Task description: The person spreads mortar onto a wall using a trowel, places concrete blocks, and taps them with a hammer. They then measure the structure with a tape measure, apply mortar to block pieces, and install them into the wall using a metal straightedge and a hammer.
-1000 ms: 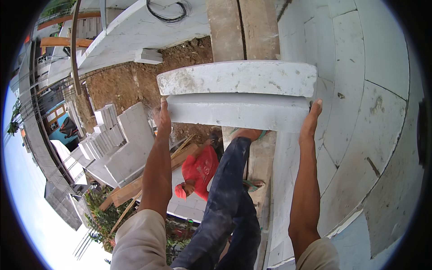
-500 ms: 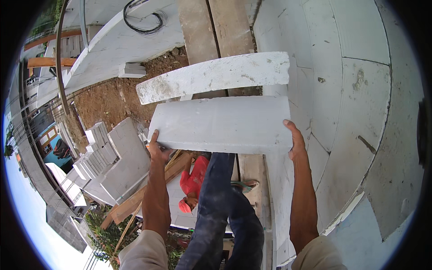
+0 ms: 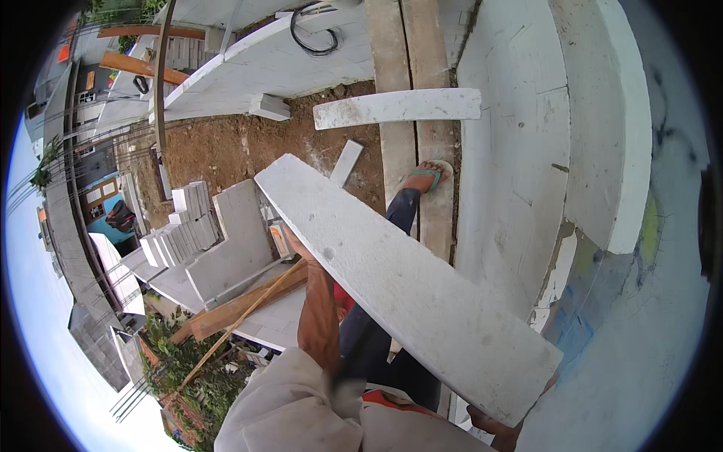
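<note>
The block (image 3: 399,282) has swung aslant, ten o'clock to four, still being carried, left hand (image 3: 299,245) clamped on it, right hand (image 3: 493,425) too hidden to judge.

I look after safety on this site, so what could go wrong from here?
The tilted block in the hands could slip, since its weight may shift toward the lower end. The sandal leaves toes bare, so a dropped block might injure them. The other block lies across the planks, overhanging their left side, and could be tripped over or knocked off.
</note>
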Available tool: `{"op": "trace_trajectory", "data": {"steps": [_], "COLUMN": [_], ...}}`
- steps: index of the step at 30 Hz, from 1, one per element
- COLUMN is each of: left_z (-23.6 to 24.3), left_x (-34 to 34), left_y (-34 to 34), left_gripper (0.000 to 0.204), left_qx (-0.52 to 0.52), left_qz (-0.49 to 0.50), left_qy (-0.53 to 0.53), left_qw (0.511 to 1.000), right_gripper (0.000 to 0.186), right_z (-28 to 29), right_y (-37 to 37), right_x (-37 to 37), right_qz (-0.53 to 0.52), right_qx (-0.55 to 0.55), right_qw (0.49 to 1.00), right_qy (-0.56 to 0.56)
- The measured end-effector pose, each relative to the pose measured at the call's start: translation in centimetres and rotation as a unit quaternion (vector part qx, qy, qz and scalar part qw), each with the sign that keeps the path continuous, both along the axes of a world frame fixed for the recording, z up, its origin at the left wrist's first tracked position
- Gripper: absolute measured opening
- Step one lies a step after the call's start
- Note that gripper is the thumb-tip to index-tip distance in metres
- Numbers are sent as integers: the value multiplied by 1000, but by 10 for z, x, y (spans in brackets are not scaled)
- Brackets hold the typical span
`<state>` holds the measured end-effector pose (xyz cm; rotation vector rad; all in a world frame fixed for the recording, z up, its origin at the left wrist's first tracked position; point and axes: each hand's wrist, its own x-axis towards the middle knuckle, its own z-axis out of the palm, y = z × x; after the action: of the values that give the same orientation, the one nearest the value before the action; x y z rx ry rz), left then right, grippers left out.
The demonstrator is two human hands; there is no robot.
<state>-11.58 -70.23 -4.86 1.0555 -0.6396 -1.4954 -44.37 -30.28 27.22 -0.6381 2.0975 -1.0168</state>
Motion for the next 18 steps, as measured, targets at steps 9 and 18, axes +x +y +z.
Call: {"op": "trace_trajectory", "data": {"steps": [9, 18], "left_z": [174, 213], "left_x": [-54, -175], "left_y": [-19, 38], "left_gripper": [74, 63], "left_qx": [222, 264], "left_qz": [-348, -571], "left_qy": [-25, -283], "left_qw": [910, 724], "right_gripper": [114, 90], "right_z": [92, 109], "right_y": [46, 145], "right_x": [94, 222], "right_qz": [-435, -720], "right_qx": [-163, -181], "right_qw": [862, 603], "right_qy": [-204, -293]}}
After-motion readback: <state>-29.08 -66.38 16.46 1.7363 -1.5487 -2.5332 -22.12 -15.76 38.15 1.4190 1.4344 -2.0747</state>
